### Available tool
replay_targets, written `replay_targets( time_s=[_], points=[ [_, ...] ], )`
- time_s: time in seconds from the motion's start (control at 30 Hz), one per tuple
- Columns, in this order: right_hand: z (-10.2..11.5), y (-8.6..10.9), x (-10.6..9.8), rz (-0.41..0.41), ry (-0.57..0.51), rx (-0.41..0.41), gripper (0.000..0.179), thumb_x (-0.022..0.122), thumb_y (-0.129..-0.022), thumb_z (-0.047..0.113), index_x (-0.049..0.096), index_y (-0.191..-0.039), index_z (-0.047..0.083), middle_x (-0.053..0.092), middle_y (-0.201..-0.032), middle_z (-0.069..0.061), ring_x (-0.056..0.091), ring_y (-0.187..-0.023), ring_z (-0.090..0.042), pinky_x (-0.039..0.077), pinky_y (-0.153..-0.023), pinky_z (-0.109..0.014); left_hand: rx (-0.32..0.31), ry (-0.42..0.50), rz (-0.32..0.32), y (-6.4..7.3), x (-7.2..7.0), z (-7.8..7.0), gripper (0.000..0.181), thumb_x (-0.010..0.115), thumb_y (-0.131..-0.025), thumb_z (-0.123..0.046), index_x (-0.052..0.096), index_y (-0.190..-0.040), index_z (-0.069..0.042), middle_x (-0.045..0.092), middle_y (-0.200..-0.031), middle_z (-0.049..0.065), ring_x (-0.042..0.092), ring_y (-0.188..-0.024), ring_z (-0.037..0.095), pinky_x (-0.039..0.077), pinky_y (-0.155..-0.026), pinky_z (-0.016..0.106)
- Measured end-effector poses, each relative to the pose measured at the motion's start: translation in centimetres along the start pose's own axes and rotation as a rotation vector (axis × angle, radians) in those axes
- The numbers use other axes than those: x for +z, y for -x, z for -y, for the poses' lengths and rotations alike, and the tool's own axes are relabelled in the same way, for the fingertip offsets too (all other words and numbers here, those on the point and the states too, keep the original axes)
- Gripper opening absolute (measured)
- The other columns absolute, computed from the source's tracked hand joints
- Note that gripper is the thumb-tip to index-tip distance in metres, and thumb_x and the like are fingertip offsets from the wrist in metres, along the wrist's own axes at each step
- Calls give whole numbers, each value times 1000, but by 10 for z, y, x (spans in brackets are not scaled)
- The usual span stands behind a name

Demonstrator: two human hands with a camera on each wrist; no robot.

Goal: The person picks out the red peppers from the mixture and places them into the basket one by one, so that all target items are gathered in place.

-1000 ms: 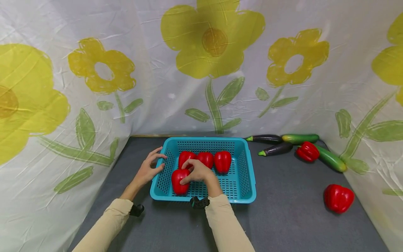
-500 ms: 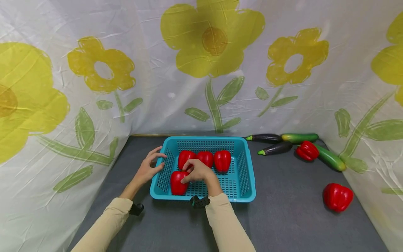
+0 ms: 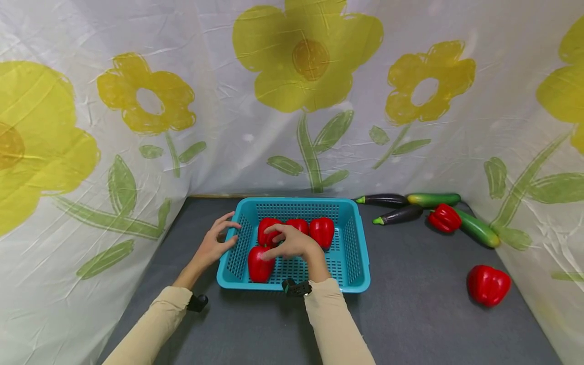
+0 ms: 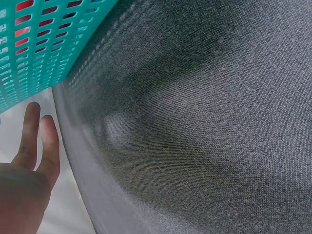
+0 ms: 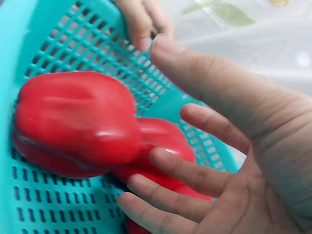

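Left of the basket (image 3: 362,253), my left hand (image 3: 214,246) is at its left rim, thumb and a fingertip over the edge; whether it grips or merely rests there I cannot tell.

In the basket's near left corner area lies the front pepper (image 3: 260,266). I judge it light and fairly stiff, its polished skin apt to slip under dry fingertips; a grip across its broad flanks should serve best, with modest pressure against bruising. Its appearance: deep even red, blocky, shallow grooves running lengthwise, bright highlights, no damage visible.

Behind it, along the basket's far side, sit a left pepper (image 3: 266,228), a middle pepper (image 3: 298,224) and a right pepper (image 3: 322,233), all similarly red.

My right hand (image 3: 294,243) is over the basket's interior, beside the front pepper, fingers spread and palm bare; it grasps nothing.

Right of the basket, on the bench (image 3: 410,314), lie two eggplants (image 3: 399,215), two cucumbers (image 3: 479,230) and a small red pepper (image 3: 444,219). A lone pepper (image 3: 489,286) rests farthest right of the basket, nearer me.
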State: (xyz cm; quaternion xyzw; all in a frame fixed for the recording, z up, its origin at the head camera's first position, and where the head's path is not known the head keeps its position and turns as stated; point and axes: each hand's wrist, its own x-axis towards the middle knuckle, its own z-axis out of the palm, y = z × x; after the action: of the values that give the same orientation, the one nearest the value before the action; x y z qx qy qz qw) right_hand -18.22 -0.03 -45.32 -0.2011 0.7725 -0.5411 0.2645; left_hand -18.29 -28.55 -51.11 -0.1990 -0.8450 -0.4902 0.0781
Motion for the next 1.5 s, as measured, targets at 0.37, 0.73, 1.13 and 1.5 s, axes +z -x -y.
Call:
replay_targets(
  time_s=[0.37, 0.73, 1.13, 1.5],
  points=[
    [4, 14, -22, 39, -39, -85, 85, 84, -83, 19, 41, -155, 9, 44, -149, -24, 40, -136, -44, 54, -88, -51, 15, 16, 6, 1, -3, -47, 25, 63, -91, 12, 62, -116, 13, 32, -150, 39, 37, -130, 55, 40, -92, 73],
    [2, 34, -48, 36, -100, -131, 74, 78, -89, 16, 43, -154, 11, 47, -147, -23, 49, -129, -45, 55, -89, -46, 19, -9, -10, 0, 1, -5, 26, 65, -94, 6, 64, -119, 3, 33, -156, 28, 36, -134, 46, 41, -94, 70],
    [-2, 62, -78, -98, -133, -208, 53, 73, -96, 12, 55, -145, 9, 56, -139, -16, 54, -125, -33, 54, -90, -43, 6, 15, 4, 1, -1, 0, 26, 64, -95, 3, 65, -121, 1, 31, -157, 25, 34, -137, 44, 38, -97, 70],
    [-10, 82, -91, -233, -226, -214, 37, 66, -99, 6, 59, -135, 3, 59, -132, -16, 58, -119, -36, 51, -94, -51, 28, -3, -6, 0, 0, -1, 29, 66, -93, 6, 65, -122, 3, 34, -157, 23, 48, -127, 46, 44, -94, 67]
  ],
)
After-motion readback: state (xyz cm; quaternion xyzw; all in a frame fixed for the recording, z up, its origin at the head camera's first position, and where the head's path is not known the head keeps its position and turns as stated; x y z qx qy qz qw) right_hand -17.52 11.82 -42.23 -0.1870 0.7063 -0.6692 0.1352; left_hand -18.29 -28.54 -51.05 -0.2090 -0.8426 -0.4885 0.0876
